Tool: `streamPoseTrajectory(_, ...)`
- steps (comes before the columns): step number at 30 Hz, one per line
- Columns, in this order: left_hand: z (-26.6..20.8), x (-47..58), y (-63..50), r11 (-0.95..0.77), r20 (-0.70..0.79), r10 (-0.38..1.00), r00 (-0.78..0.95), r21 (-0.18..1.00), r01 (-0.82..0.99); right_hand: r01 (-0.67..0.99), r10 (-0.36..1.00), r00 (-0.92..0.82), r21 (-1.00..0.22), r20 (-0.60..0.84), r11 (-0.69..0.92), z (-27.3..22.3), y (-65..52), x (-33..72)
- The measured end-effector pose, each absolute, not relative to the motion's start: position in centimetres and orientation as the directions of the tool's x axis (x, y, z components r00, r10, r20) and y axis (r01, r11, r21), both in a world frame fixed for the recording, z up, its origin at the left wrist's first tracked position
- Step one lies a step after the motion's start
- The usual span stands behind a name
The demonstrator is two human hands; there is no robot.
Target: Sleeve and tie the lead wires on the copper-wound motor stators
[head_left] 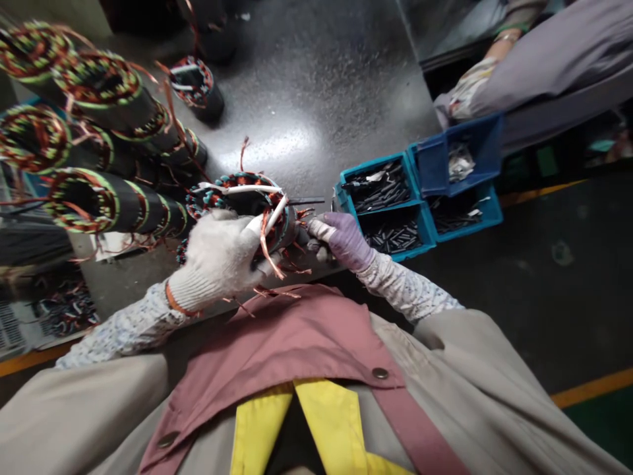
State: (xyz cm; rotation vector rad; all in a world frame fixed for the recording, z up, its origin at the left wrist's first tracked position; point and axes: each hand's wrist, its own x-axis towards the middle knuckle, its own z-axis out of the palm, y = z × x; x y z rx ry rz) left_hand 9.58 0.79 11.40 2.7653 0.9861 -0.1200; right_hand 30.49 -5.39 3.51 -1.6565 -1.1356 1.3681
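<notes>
A motor stator [285, 231] with copper windings, teal insulation and white sleeves lies in front of me at the table's edge. My left hand [220, 254], in a white knitted glove, is closed on its near side, the thumb against a white sleeve [277, 214]. Bare copper strands [267, 244] hang over the stator's face, and more stick out at its right and below. My right hand [346, 241], in a purple-backed glove, is closed by the strand ends on the right. What its fingers pinch is too small to make out.
Several wound stators [99, 79] are stacked at the left, and one stator [198, 86] stands farther back on the dark table [316, 86]. Blue bins [420, 214] with short black tubes sit at the right. Beyond them are a co-worker's gloved hand [469, 89] and grey-clad leg.
</notes>
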Motion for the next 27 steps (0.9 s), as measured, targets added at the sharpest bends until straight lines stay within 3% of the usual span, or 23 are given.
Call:
streamPoseTrajectory(2,11.4,9.6,0.9,-0.745,-0.144,0.629,0.764,0.170,0.645,-0.065,0.870,0.017,-0.869,-0.492,-0.490,4.1,-5.3,30.3)
streamPoseTrajectory(4,11.3,9.6,1.0,-0.739,-0.146,0.636,0.758,0.166,0.653,-0.096,0.857,-0.005,-0.853,-0.515,-0.513,4.3,-5.3,30.4)
streamPoseTrajectory(8,11.4,9.7,0.8,-0.745,-0.165,0.621,0.766,0.178,0.643,0.224,0.960,0.053,-0.934,-0.274,-0.278,3.8,-5.9,31.5)
streamPoseTrajectory(11,11.7,9.9,0.6,-0.746,-0.179,0.618,0.766,0.175,0.643,0.456,0.995,0.066,-0.884,-0.081,-0.102,3.1,-6.7,32.3)
streamPoseTrajectory(18,12.0,9.9,0.6,-0.760,-0.187,0.607,0.772,0.146,0.633,0.617,0.995,0.101,-0.786,0.022,-0.045,1.1,-7.9,32.2)
streamPoseTrajectory(20,12.0,10.0,0.6,-0.763,-0.189,0.606,0.773,0.138,0.632,0.715,0.996,0.076,-0.699,0.049,-0.020,0.7,-8.0,32.0)
streamPoseTrajectory(23,12.0,10.1,0.6,-0.752,-0.201,0.614,0.763,0.145,0.643,0.887,0.996,-0.083,-0.455,0.018,0.082,1.2,-7.0,31.8)
streamPoseTrajectory(25,12.0,10.1,0.6,-0.747,-0.195,0.619,0.761,0.153,0.647,0.937,0.979,-0.198,-0.303,-0.049,0.174,2.5,-5.8,32.0)
streamPoseTrajectory(27,12.1,10.0,0.7,-0.747,-0.194,0.616,0.763,0.163,0.645,0.932,0.945,-0.300,-0.251,-0.128,0.262,4.2,-4.6,32.3)
